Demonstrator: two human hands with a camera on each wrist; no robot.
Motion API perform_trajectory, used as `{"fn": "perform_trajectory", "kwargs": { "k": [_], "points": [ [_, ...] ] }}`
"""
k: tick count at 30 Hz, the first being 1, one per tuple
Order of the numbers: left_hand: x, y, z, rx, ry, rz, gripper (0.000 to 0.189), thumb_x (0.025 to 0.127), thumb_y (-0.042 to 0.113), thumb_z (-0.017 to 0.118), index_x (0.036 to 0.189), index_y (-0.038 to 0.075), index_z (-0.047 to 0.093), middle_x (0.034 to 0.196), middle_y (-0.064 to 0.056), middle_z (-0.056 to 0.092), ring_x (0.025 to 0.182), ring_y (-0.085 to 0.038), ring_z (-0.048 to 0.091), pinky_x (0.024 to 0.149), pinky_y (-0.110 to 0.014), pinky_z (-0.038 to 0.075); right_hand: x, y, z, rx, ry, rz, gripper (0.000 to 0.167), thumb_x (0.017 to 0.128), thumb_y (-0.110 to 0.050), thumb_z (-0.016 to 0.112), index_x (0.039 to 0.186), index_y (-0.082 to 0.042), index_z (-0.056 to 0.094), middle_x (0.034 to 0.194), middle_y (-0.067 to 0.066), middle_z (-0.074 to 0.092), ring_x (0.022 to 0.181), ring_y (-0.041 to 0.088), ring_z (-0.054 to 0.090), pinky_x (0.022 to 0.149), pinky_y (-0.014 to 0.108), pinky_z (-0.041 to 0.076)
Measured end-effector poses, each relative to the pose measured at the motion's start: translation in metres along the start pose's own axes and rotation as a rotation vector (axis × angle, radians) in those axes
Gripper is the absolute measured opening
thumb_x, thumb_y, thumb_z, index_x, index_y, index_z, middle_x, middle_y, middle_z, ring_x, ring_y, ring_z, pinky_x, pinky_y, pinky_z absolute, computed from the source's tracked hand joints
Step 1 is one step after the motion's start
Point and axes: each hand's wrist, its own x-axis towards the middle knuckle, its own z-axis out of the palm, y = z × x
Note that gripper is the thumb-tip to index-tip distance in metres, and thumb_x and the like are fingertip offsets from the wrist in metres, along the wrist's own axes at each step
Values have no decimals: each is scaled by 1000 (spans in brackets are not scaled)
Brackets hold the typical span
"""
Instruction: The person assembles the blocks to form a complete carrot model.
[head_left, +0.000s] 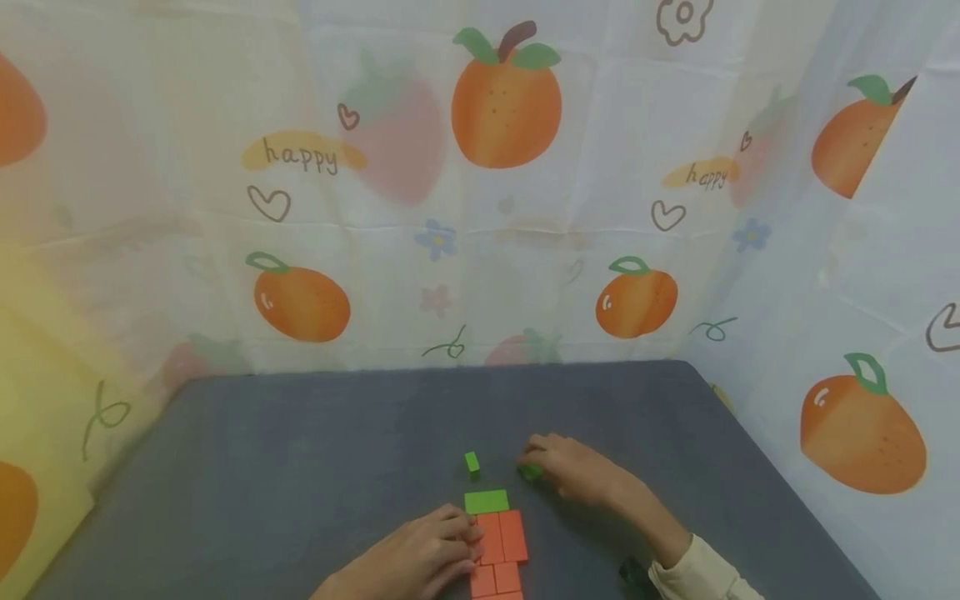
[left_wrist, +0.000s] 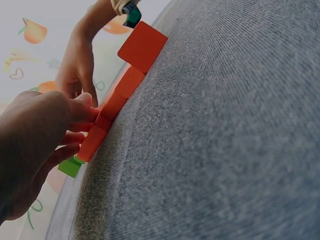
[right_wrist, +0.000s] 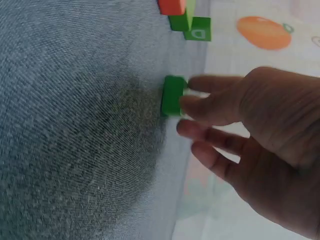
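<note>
Orange-red wooden blocks (head_left: 491, 537) lie close together in rows on the dark table. A flat green block (head_left: 487, 501) lies across their far end. My left hand (head_left: 429, 550) rests along their left side, its fingertips touching the edge of the orange-red blocks (left_wrist: 93, 142). To the right, my right hand (head_left: 573, 471) is low over the table, thumb and fingertips pinching a separate green block (right_wrist: 173, 96). In the head view this green block (head_left: 530, 472) is partly hidden beneath the fingers.
Beyond the row is a small green block (head_left: 472, 465); a pale mark shows on a green block (right_wrist: 198, 31) in the right wrist view. The grey cloth-covered table (head_left: 337, 442) ends at a fruit-printed curtain (head_left: 525, 250). A dark device (head_left: 636, 573) is near the right sleeve.
</note>
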Motion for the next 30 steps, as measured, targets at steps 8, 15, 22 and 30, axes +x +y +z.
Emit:
{"fn": "perform_trajectory", "kwargs": {
  "k": [8, 15, 22, 30],
  "points": [
    [1, -2, 1, -3, 4, 19, 19, 107, 26, 61, 107, 21, 79, 115, 8, 69, 111, -6, 61, 94, -14, 52, 0, 4, 1, -53, 62, 55, 33, 86, 5, 79, 117, -7, 73, 109, 6, 70, 97, 23, 67, 83, 37, 58],
    [1, -3, 1, 1, 15, 22, 17, 106, 26, 62, 106, 20, 79, 114, 8, 69, 110, -5, 61, 93, -11, 51, 4, 3, 1, -133, 70, -2, 26, 84, -3, 83, 108, -12, 78, 105, 0, 70, 97, 20, 65, 79, 36, 56],
    [0, -3, 1, 8, -11, 6, 20, 107, 27, 60, 106, 21, 79, 115, 8, 70, 111, -5, 61, 92, -13, 52, 14, -4, 5, -101, 109, -58, 24, 87, -5, 82, 108, -15, 78, 102, -3, 69, 94, 17, 63, 79, 33, 53],
    [-1, -3, 2, -7, -17, 3, 21, 108, 28, 59, 107, 21, 79, 116, 8, 70, 112, -6, 61, 93, -17, 54, 22, -12, 11, -72, 45, -100, 21, 93, -5, 76, 111, -17, 78, 104, -3, 69, 93, 13, 61, 77, 25, 49]
  ]
}}
